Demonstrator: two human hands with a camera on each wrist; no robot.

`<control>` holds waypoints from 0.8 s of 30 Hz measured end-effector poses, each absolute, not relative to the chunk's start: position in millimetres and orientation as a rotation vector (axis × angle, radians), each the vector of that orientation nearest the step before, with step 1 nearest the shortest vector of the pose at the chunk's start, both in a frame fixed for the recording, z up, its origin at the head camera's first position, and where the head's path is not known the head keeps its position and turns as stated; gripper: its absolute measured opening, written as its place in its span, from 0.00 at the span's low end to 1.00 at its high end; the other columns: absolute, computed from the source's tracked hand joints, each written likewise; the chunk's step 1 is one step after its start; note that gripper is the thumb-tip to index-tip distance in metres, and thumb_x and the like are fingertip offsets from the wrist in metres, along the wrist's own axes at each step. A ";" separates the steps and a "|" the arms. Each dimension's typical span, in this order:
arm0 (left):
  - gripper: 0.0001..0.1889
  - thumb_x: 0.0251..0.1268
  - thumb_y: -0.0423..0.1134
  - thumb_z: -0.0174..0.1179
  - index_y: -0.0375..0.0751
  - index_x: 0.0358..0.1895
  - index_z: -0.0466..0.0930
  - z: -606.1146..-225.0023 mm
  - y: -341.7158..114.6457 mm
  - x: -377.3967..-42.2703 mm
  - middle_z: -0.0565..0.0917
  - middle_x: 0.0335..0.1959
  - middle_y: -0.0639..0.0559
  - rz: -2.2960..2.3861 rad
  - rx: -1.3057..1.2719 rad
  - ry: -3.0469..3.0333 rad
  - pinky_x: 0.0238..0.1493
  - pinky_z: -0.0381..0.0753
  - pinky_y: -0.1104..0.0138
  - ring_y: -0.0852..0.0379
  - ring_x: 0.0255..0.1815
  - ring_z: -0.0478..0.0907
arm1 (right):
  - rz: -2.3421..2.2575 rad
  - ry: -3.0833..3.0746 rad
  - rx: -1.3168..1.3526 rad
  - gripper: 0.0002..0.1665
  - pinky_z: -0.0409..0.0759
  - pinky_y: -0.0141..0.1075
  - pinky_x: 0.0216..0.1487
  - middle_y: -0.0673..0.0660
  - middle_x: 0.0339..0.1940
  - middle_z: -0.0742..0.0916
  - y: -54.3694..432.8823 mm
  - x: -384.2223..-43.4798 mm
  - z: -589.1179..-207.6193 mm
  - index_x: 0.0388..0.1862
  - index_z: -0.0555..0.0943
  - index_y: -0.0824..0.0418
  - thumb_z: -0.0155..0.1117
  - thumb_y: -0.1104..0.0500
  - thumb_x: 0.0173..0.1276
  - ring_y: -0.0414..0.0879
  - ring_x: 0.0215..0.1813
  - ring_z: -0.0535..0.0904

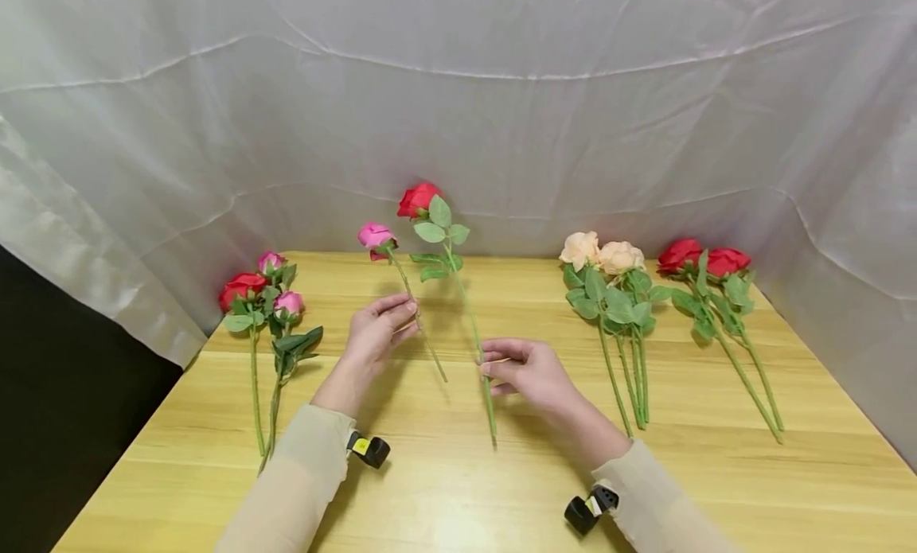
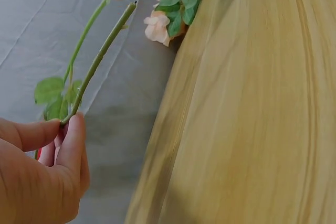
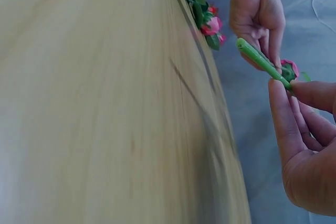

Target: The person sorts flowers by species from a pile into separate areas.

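Between thumb and fingers my left hand (image 1: 378,330) pinches the stem of a pink rose (image 1: 376,236), its bloom tilted up to the left. The bare lower stem (image 2: 102,53) sticks out past the fingertips in the left wrist view. My right hand (image 1: 528,370) pinches the green stem of a red rose (image 1: 419,200) with leaves below its bloom. That stem's cut end (image 3: 252,52) shows in the right wrist view. Both roses are held above the table, the red bloom to the right of the pink one and higher in the head view.
On the wooden table (image 1: 444,489), a red rose (image 1: 243,289) and pink roses (image 1: 289,304) lie at the left. Several peach roses (image 1: 620,257) lie right of centre, with two red roses (image 1: 727,262) farther right. A grey-white cloth (image 1: 501,123) hangs behind.
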State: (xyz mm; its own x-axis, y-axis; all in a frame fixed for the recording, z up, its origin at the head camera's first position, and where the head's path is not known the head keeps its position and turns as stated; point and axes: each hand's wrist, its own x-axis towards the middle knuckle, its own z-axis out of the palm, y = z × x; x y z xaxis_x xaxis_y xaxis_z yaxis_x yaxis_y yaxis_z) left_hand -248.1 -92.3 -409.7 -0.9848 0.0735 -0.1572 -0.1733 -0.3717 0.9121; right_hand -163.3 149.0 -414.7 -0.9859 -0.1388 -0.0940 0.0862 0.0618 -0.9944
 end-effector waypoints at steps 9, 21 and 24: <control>0.22 0.73 0.26 0.62 0.25 0.68 0.73 -408.6 -98.7 -248.9 0.82 0.61 0.35 2.264 -0.033 1.833 0.52 0.88 0.68 0.58 0.47 0.86 | -2.015 2.263 -0.067 0.28 0.91 0.39 0.44 0.65 0.54 0.86 181.9 -146.3 -405.0 0.68 0.75 0.75 0.68 0.69 0.71 0.44 0.45 0.86; 0.21 0.74 0.26 0.61 0.26 0.67 0.73 -411.4 -97.0 -248.0 0.78 0.66 0.31 2.161 0.036 1.884 0.52 0.88 0.67 0.54 0.52 0.85 | -1.991 2.458 -0.017 0.29 0.91 0.39 0.46 0.54 0.50 0.89 245.8 -108.1 -390.1 0.68 0.76 0.74 0.70 0.62 0.73 0.41 0.48 0.87; 0.22 0.74 0.27 0.62 0.26 0.67 0.73 -412.2 -94.9 -247.9 0.78 0.66 0.31 2.151 0.053 1.882 0.53 0.88 0.67 0.52 0.55 0.84 | -1.972 2.505 0.006 0.29 0.91 0.38 0.45 0.48 0.48 0.89 265.2 -99.4 -388.5 0.68 0.75 0.73 0.70 0.61 0.74 0.40 0.47 0.87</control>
